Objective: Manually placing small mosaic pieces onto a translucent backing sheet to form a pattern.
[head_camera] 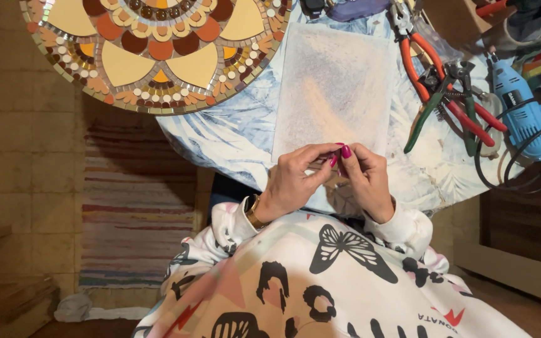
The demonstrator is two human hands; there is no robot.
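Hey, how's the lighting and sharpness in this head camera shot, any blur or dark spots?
Head view: warm indoor light, brightest on the white sheet, which looks washed out and grainy; left hand and right hand are fairly sharp; the floor and rug on the left sit in shadow; the round mosaic shows slight wide-angle curving.

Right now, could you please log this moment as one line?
hands: left and right pinching a small piece together | below: white sheet | right: pliers

Warm dim light, bright on table centre; floor shadowed, sharp.
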